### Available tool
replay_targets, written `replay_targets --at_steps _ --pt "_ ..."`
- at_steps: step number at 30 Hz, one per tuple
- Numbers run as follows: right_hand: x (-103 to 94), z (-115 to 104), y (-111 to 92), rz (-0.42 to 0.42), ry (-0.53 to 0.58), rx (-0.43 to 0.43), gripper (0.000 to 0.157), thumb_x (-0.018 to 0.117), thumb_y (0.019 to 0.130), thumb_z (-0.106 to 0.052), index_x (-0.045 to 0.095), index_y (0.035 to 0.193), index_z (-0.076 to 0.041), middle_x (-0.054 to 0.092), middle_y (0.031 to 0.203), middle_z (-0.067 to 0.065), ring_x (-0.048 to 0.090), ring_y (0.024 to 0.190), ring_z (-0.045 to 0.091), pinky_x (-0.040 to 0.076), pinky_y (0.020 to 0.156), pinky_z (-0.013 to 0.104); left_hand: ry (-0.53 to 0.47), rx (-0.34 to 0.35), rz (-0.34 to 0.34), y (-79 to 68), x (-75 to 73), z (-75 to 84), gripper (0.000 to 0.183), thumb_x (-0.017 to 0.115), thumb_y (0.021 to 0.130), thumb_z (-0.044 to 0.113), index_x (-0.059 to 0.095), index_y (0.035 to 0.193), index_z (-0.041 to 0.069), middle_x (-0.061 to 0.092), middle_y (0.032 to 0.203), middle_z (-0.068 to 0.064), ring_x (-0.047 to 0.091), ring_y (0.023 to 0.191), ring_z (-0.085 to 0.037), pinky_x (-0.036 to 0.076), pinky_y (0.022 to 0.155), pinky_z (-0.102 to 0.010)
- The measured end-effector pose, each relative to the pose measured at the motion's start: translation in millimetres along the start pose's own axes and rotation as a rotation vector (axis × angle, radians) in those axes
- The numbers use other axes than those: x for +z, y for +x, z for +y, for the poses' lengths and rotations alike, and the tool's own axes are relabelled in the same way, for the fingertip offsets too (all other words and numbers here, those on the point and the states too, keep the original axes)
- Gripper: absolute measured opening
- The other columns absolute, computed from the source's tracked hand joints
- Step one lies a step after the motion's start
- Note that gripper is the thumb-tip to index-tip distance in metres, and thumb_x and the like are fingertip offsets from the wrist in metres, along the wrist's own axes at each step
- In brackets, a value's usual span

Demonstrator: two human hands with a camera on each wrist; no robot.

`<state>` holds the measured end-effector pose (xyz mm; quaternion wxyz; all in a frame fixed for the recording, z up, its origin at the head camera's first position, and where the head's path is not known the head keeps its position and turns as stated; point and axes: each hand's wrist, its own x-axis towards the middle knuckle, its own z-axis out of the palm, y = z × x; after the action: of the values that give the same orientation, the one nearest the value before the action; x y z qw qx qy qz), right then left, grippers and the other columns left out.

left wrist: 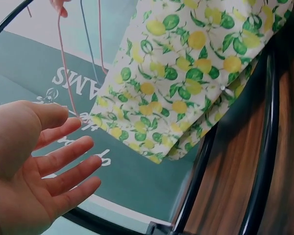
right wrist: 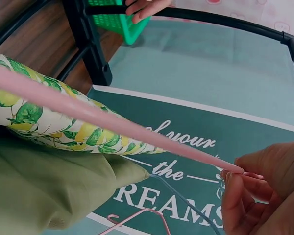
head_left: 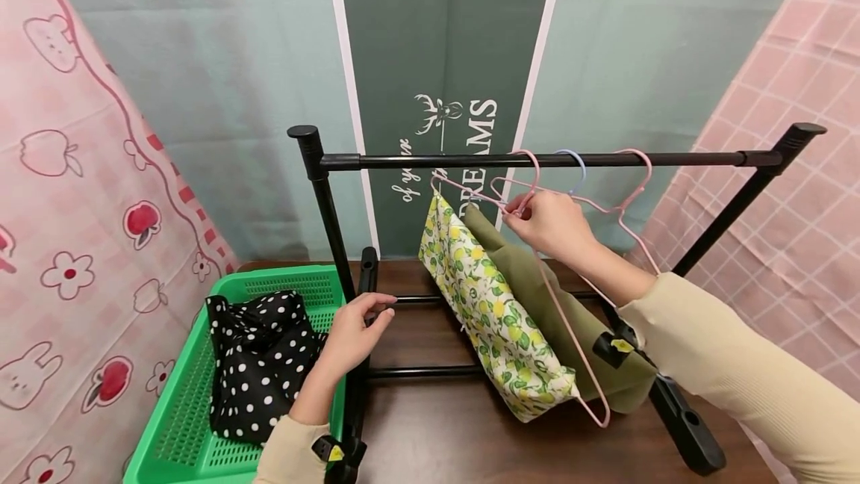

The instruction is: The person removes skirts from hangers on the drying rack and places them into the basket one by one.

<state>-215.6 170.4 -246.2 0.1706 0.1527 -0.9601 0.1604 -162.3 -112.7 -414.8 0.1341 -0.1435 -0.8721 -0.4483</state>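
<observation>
One pink hanger (right wrist: 88, 109) on a black rack (head_left: 416, 162), hook curving over the bar. On that hanger, a lemon cloth (head_left: 493, 312), just left of a green cloth (head_left: 537, 275). Under the hook, a pinch from the thumb and finger of the right hand (head_left: 554, 226). Near the rack's left post, the left hand (head_left: 349, 331), empty, fingers loose and apart. Cloth likely light, soft and floppy, maybe quick to slip off such a thin, smooth hanger. Hanger probably stiff and light; best held right below the hook. Hidden: much of the green cloth, behind the lemon one. Cut off in the right wrist view: one end of the pink hanger. Not clear whether resting on the bar or held up by fingers.
</observation>
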Motion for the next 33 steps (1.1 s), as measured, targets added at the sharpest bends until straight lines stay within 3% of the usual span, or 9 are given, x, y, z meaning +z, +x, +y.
replay_targets --at_steps 7,11,18,24,31,33 --pt "1.4 -1.6 0.5 0.008 -0.005 0.012 0.017 0.058 0.079 -0.025 0.071 0.07 -0.018 0.067 0.08 0.0 0.043 0.043 0.013 0.03 0.041 0.029 -0.019 -0.011 -0.004 -2.4 14.4 2.0 0.017 0.059 0.083 0.021 0.062 0.097 0.029 0.059 0.088 0.011 0.054 0.071 -0.002 0.046 0.059 -0.025" --pt "0.9 -2.4 0.6 0.023 -0.005 -0.006 0.018 0.058 0.08 -0.024 0.071 0.073 -0.014 0.067 0.075 0.003 0.046 0.045 0.014 0.03 0.04 0.028 -0.036 -0.02 0.006 -1.6 20.5 4.8 0.017 0.06 0.083 0.021 0.063 0.097 0.028 0.061 0.092 0.007 0.056 0.079 -0.003 0.048 0.067 -0.029" --pt "-3.5 -8.6 1.5 0.059 -0.005 -0.016 0.016 0.059 0.079 -0.023 0.07 0.077 -0.012 0.062 0.06 0.0 0.047 0.045 0.015 0.032 0.041 0.028 -0.079 -0.055 0.018 -0.9 29.1 9.3 0.017 0.058 0.083 0.022 0.062 0.099 0.027 0.06 0.095 0.009 0.056 0.084 -0.004 0.047 0.071 -0.026" --pt "-9.9 -13.9 3.3 0.062 0.005 -0.006 0.016 0.059 0.079 -0.025 0.071 0.079 -0.014 0.063 0.062 0.0 0.049 0.045 0.016 0.033 0.041 0.03 -0.157 -0.126 0.049 0.6 37.9 11.2 0.017 0.059 0.083 0.022 0.061 0.1 0.025 0.061 0.098 0.005 0.058 0.084 -0.005 0.047 0.066 -0.026" --pt "-20.1 -23.0 6.3 0.067 0.009 -0.011 0.018 0.057 0.081 -0.026 0.071 0.079 -0.016 0.064 0.066 0.0 0.045 0.044 0.014 0.029 0.039 0.029 -0.292 -0.237 0.053 3.0 48.3 10.1 0.022 0.059 0.083 0.024 0.06 0.105 0.02 0.06 0.104 0.004 0.058 0.09 -0.007 0.048 0.076 -0.03" --pt "-23.0 -26.4 6.0 0.063 0.013 -0.016 0.02 0.055 0.082 -0.026 0.07 0.072 -0.016 0.065 0.067 -0.001 0.041 0.041 0.014 0.026 0.038 0.028 -0.326 -0.278 0.044 2.5 51.0 10.0 0.024 0.058 0.083 0.027 0.058 0.107 0.021 0.059 0.108 0.002 0.058 0.093 -0.008 0.047 0.078 -0.031"
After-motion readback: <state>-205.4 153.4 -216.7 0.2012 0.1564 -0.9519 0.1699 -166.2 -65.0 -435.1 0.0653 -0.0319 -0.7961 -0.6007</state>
